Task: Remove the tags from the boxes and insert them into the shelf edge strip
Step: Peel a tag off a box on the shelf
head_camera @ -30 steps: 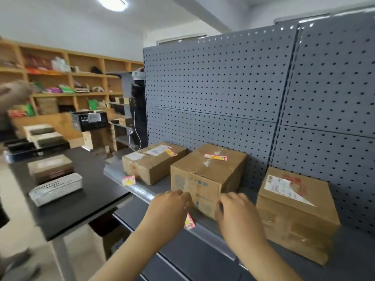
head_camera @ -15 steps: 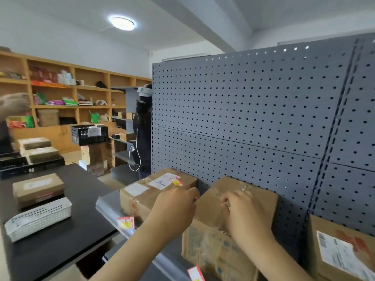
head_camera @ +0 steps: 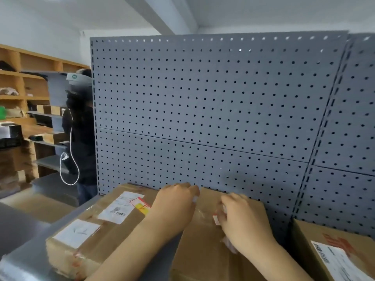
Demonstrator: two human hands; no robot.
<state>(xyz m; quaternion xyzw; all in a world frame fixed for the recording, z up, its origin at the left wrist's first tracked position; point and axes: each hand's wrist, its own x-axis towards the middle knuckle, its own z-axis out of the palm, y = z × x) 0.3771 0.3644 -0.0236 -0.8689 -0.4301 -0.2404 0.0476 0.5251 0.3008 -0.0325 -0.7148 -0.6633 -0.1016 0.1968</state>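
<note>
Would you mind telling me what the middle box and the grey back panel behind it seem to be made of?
The middle box looks like brown corrugated cardboard, matte, with glossy clear tape across its top. The back panel looks like sheet metal painted matte grey, judging by its regular punched holes and thin straight seams, though painted board cannot be ruled out.

Both hands rest on top of the middle box (head_camera: 205, 246). The left hand (head_camera: 176, 205) lies flat; the right hand (head_camera: 241, 218) pinches a small red-and-white tag (head_camera: 216, 219) at its nine o'clock. Another tagged box (head_camera: 97, 234) sits at nine o'clock, a third box (head_camera: 332, 254) at three, before the grey pegboard (head_camera: 213, 110).
</note>
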